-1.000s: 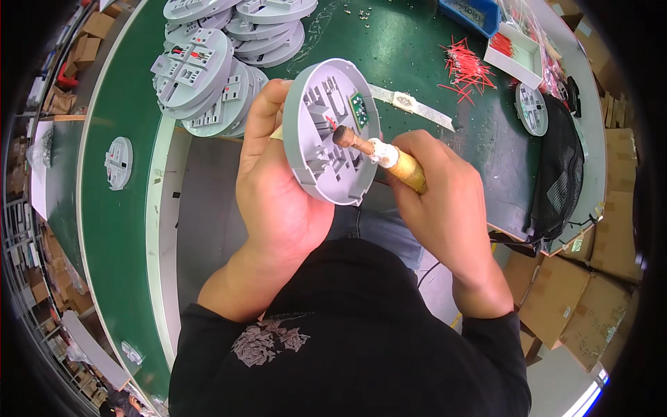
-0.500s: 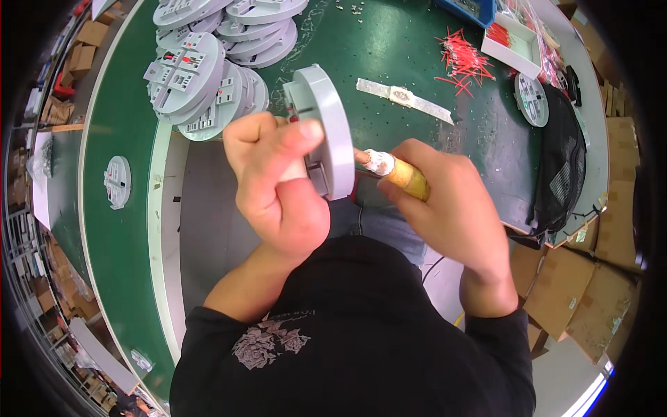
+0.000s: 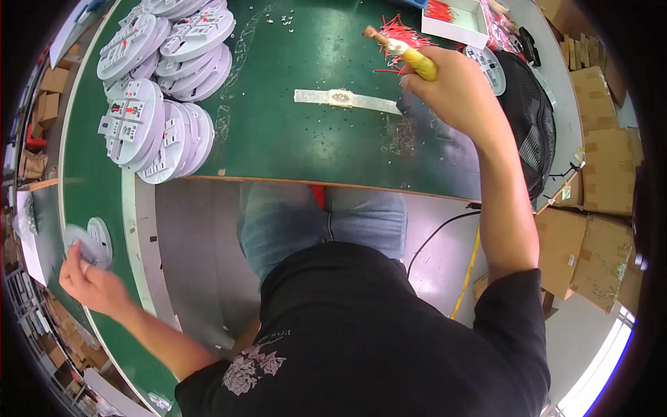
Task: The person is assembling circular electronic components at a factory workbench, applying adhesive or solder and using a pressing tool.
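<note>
My left hand [image 3: 94, 283] reaches far left over the green side bench [image 3: 78, 187]. Its fingers grip a round grey plastic housing [image 3: 83, 243], which is blurred by motion. Partly behind that lies another grey housing [image 3: 103, 238]; whether the two touch I cannot tell. At the upper right, my right hand [image 3: 455, 87] is wrapped round a yellow-handled tool [image 3: 421, 64] with white wrapping and a copper-brown tip. The tip points up and left, above a pile of red-wired parts [image 3: 399, 33].
Stacked grey housings [image 3: 132, 121] fill the table's left end. A whitish strip [image 3: 340, 98] lies mid-table. Along the right are a white box [image 3: 462, 31], a black mesh bag [image 3: 524, 118] and another round housing [image 3: 490, 68]. Cardboard boxes [image 3: 590, 236] stand beyond the table.
My left hand has carried the housing from in front of me to the side bench at far left. My right hand has moved up and right with the tool, away from the housing.
</note>
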Motion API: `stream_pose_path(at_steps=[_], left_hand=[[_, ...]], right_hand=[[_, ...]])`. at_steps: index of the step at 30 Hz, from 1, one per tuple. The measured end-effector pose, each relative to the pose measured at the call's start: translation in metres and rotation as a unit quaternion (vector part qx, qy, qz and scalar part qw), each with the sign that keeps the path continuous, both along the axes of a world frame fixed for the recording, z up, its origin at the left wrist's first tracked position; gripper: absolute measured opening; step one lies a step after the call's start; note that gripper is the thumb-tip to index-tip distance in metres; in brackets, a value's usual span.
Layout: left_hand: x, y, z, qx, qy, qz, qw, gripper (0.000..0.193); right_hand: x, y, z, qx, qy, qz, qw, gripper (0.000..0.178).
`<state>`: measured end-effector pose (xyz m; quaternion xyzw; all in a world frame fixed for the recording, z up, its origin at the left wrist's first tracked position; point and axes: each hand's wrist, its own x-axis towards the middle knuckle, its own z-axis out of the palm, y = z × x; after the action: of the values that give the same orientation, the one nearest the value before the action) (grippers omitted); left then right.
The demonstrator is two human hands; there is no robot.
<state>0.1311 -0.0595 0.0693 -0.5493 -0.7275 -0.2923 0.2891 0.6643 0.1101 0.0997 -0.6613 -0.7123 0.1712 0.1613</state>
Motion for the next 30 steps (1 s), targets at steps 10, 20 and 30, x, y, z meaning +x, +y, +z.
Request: stream_pose_path(at_steps=[10,20,30], left_hand=[[-0.23,-0.088,-0.059,-0.39,-0.057,0.433,0.811,0.041],[-0.15,-0.012,-0.051,-0.326,-0.149,0.01,0.934,0.049],[-0.035,0.003,0.031,0.367,-0.719,-0.098,0.582,0.058]], right_hand=[[0.007,0.028,-0.034,0.016,-0.08,0.014,0.997,0.026],[0.017,0.021,-0.026,0.059,-0.048,0.001,0.997,0.024],[0.028,0.025,-0.026,0.138,-0.115,0.044,0.983,0.026]])
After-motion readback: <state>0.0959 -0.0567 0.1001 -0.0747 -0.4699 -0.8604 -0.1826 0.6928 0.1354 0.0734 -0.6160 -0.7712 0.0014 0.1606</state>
